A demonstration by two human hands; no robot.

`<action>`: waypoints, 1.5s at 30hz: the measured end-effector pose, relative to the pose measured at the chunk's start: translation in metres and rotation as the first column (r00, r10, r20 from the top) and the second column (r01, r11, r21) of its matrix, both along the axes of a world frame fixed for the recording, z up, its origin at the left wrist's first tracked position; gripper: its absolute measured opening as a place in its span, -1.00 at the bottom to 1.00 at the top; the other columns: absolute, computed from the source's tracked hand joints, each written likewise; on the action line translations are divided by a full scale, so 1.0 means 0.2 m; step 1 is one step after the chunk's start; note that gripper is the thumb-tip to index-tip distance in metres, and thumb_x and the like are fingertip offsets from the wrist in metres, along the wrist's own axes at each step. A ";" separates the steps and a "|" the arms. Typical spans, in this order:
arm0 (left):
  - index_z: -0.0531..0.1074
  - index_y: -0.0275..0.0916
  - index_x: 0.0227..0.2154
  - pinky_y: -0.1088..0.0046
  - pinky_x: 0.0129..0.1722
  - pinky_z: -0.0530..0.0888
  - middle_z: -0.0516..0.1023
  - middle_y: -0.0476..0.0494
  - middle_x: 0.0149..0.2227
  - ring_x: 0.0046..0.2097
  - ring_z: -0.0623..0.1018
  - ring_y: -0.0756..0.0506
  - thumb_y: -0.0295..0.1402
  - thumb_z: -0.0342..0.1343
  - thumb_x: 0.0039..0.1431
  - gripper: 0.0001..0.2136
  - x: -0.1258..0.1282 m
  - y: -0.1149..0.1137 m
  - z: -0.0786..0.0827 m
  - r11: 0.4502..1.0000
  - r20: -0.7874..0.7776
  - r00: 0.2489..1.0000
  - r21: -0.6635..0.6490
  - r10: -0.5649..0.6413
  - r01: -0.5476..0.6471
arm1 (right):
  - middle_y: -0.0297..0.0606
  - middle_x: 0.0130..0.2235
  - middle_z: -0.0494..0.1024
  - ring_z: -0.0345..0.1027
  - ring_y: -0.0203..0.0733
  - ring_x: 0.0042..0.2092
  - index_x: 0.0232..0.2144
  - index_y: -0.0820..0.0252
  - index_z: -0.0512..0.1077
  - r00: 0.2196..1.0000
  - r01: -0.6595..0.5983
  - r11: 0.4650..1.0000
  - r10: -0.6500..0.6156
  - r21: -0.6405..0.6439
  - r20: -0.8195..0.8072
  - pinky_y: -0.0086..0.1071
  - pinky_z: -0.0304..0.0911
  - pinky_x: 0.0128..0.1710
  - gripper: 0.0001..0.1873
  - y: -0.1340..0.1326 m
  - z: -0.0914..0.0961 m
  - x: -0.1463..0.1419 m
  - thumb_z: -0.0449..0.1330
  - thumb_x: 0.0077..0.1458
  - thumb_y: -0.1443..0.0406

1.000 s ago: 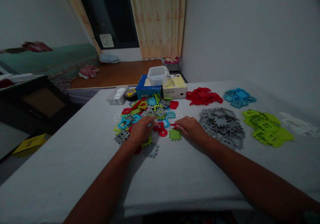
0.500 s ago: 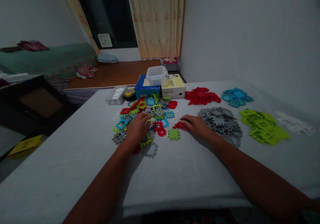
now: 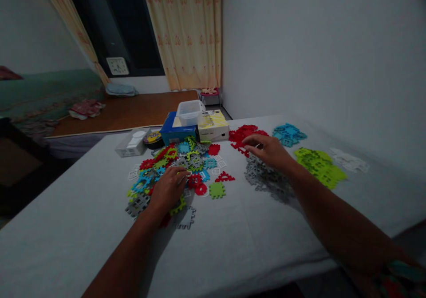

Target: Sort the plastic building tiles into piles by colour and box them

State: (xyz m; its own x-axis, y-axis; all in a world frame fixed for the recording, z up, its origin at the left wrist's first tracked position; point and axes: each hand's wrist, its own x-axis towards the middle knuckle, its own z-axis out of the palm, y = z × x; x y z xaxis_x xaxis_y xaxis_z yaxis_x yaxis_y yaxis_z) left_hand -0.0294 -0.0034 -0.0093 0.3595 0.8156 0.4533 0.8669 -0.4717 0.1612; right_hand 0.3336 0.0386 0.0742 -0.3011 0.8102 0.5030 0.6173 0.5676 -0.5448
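My left hand (image 3: 169, 186) rests on a mixed heap of notched plastic building pieces (image 3: 181, 161), fingers bent and a little apart, gripping nothing that I can see. Over at the right, my right hand (image 3: 268, 149) hovers at the near side of a red pile (image 3: 248, 131). Its thumb and index finger pinch a small red toothed piece (image 3: 238, 149); the fingers partly hide it. Between the hands lie a red triangular piece (image 3: 225, 177) and a green square piece (image 3: 217, 190). A grey square frame piece (image 3: 189, 218) sits near my left wrist.
Sorted piles of grey pieces (image 3: 266, 178), blue pieces (image 3: 288, 134), lime-green pieces (image 3: 317, 167) and white pieces (image 3: 349, 160) lie at the right. Behind the heap stand a blue box (image 3: 178, 133), a yellow-white box (image 3: 214, 127), a clear tub (image 3: 190, 111) and a white box (image 3: 131, 145).
My right hand has moved from beside the green square to the red pile, uncovering the red triangle. My left hand stays on the heap. The view has turned to the right.
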 end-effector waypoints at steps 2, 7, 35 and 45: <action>0.58 -0.14 -0.16 0.16 0.02 0.48 0.58 -0.19 -0.07 0.00 0.51 -0.21 -0.36 -0.01 0.26 -0.74 0.00 0.00 0.00 1.000 0.002 1.000 -0.006 0.001 -0.001 | -0.22 -0.23 0.64 0.48 -0.22 -0.27 -0.21 0.16 0.55 0.994 0.112 0.993 -0.112 0.030 -0.005 -0.33 0.37 -0.20 -0.79 0.14 0.05 0.14 0.21 0.13 0.22; 0.58 -0.15 -0.15 0.18 0.02 0.48 0.59 -0.19 -0.07 -0.01 0.52 -0.19 -0.35 -0.02 0.28 -0.74 0.01 0.00 0.00 1.000 0.003 1.000 -0.012 -0.004 0.004 | -0.14 -0.31 0.64 0.50 -0.19 -0.28 -0.25 0.31 0.58 0.873 0.484 0.867 -0.467 -0.122 0.139 -0.37 0.36 -0.22 -0.79 0.60 -0.07 0.45 0.23 0.07 0.32; 0.47 -0.12 0.05 0.16 0.10 0.36 0.54 -0.16 0.08 0.12 0.43 -0.22 -0.29 0.14 0.22 -0.67 0.09 -0.05 0.02 0.977 -0.172 0.983 -0.213 -0.061 0.024 | -0.06 -0.09 0.54 0.38 -0.01 -0.03 -0.10 0.21 0.51 0.678 -0.241 0.941 0.338 -0.238 0.652 -0.30 0.19 -0.04 -0.70 0.08 -0.38 -0.34 0.26 0.05 0.40; 0.57 -0.09 -0.10 0.37 -0.14 0.45 0.56 -0.15 -0.12 -0.12 0.52 -0.12 -0.22 -0.02 0.33 -0.72 0.07 -0.04 0.00 0.996 -0.077 0.996 -0.075 0.037 -0.043 | -0.27 -0.30 0.63 0.48 -0.20 -0.27 -0.28 0.15 0.59 0.827 -0.261 0.909 0.385 -0.325 0.409 -0.43 0.23 -0.26 -0.85 0.15 -0.25 -0.25 0.26 0.04 0.35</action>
State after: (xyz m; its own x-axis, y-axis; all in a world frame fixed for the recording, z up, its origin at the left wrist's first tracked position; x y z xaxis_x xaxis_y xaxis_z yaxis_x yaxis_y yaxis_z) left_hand -0.0161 -0.0107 -0.0089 0.3565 0.8614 0.3617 0.8960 -0.4249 0.1287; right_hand 0.2834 0.0687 0.0243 -0.7109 0.7020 0.0419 0.6331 0.6649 -0.3963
